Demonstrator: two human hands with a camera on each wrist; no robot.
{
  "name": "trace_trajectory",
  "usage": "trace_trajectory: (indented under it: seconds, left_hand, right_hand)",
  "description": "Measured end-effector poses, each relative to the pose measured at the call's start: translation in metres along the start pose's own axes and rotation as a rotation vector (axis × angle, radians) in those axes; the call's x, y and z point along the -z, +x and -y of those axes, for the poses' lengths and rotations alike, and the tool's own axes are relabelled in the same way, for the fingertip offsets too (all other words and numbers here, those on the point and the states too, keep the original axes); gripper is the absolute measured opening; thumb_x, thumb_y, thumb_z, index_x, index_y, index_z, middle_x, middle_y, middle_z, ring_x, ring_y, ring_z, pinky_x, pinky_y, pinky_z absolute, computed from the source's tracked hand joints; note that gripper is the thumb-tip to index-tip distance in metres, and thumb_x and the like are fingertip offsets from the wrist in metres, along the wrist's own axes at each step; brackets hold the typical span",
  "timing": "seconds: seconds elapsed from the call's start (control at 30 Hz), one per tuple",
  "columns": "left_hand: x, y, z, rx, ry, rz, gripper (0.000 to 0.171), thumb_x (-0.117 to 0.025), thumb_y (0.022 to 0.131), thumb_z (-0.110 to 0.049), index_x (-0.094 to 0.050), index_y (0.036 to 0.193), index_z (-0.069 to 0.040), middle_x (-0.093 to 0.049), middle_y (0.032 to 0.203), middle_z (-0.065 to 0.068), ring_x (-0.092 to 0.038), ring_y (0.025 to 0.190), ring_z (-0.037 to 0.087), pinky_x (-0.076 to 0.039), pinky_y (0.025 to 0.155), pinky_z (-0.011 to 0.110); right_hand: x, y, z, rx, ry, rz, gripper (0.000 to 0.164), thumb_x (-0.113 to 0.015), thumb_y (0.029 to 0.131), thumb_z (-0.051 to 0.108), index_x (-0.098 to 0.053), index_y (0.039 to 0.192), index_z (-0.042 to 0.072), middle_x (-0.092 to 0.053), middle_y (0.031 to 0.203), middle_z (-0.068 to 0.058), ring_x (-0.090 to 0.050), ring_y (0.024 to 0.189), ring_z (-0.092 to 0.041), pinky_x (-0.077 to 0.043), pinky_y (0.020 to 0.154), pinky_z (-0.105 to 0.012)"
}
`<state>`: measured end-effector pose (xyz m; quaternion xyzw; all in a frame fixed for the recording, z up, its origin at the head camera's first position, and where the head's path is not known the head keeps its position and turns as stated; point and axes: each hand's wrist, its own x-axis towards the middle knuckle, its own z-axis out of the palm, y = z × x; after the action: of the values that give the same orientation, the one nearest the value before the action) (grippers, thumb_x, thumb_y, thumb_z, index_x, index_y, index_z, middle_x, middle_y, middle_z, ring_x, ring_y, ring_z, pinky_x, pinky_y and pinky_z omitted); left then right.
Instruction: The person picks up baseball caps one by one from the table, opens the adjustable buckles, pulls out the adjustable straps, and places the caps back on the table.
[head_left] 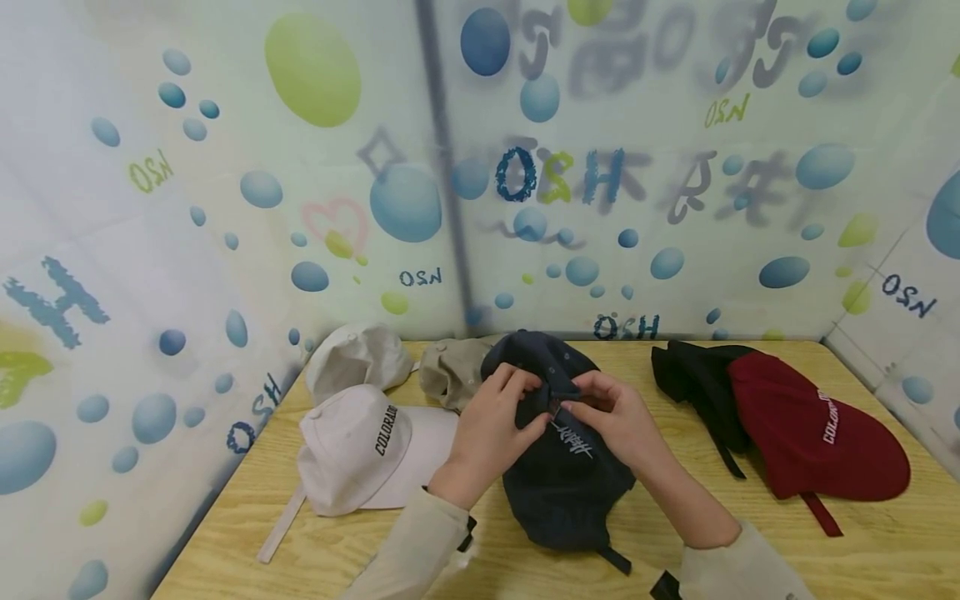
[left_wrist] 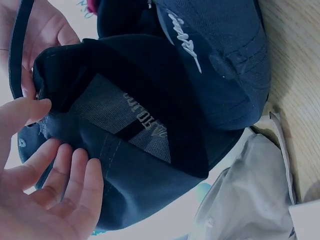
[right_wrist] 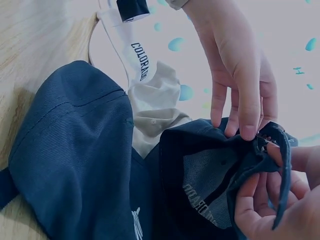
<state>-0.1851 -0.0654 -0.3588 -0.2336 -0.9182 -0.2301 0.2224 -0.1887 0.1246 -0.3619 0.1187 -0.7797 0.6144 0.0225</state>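
My left hand point(head_left: 487, 433) and right hand point(head_left: 618, 412) meet at the back edge of a dark navy cap point(head_left: 536, 354). In the left wrist view, its inside with a mesh panel and reversed stitched lettering faces the camera. My left hand point(left_wrist: 60, 200) pinches the cap's edge by a small metal buckle point(left_wrist: 40, 117), with a loose strap point(left_wrist: 16, 55) alongside. Seen from the right wrist, my right hand point(right_wrist: 280, 200) grips the edge between thumb and fingers, beside the strap. Another navy cap point(head_left: 566, 508) with white script lies below the hands.
On the left of the wooden table point(head_left: 225, 542) are a pale pink COLORADO cap point(head_left: 352, 450), a white cap point(head_left: 356, 358) and a beige cap point(head_left: 450, 367). A dark red cap point(head_left: 817, 433) overlaps a black cap point(head_left: 701, 383) at right. Printed cloth walls point(head_left: 675, 167) enclose the table.
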Motion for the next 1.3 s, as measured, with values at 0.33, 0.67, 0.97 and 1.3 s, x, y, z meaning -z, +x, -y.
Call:
trace_trajectory:
  seconds: [0.33,0.67,0.97,1.3]
  left_hand:
    - [-0.001,0.0,0.0,-0.002,0.002,-0.009,0.031,-0.078,0.085,-0.024,-0.062,0.111,-0.016,-0.059,0.108,0.001,-0.065,0.092,0.013,-0.057,0.077,0.026]
    - [0.0,-0.001,0.006,0.027,-0.02,-0.017,0.028,-0.075,0.087,-0.018,-0.061,0.112,-0.015,-0.058,0.107,0.003,-0.066,0.091,0.015,-0.058,0.076,0.028]
    - [0.003,0.0,0.011,0.066,-0.052,-0.019,0.027,-0.073,0.088,-0.015,-0.061,0.112,-0.014,-0.058,0.108,0.004,-0.065,0.09,0.016,-0.058,0.075,0.03]
    - [0.005,0.002,0.017,0.184,-0.446,0.031,0.024,-0.065,0.09,-0.002,-0.06,0.112,-0.008,-0.057,0.112,0.01,-0.067,0.095,0.021,-0.059,0.081,0.024]
  right_hand:
    - [0.003,0.001,-0.001,-0.007,0.004,0.027,0.02,-0.065,0.094,0.003,-0.062,0.112,-0.006,-0.071,0.105,-0.02,-0.063,0.08,-0.007,-0.053,0.074,-0.021]
    - [0.006,0.0,0.002,-0.048,0.035,0.055,0.022,-0.065,0.094,0.004,-0.061,0.113,-0.007,-0.073,0.098,-0.007,-0.063,0.081,-0.01,-0.052,0.076,-0.022]
    - [0.01,-0.001,0.002,-0.052,0.087,0.087,0.023,-0.064,0.095,0.005,-0.059,0.113,-0.009,-0.07,0.091,0.011,-0.062,0.081,-0.009,-0.052,0.076,-0.022]
    - [0.012,0.0,0.003,-0.065,0.095,0.07,0.024,-0.063,0.096,0.006,-0.058,0.114,-0.009,-0.068,0.088,0.011,-0.059,0.082,-0.012,-0.051,0.078,-0.022]
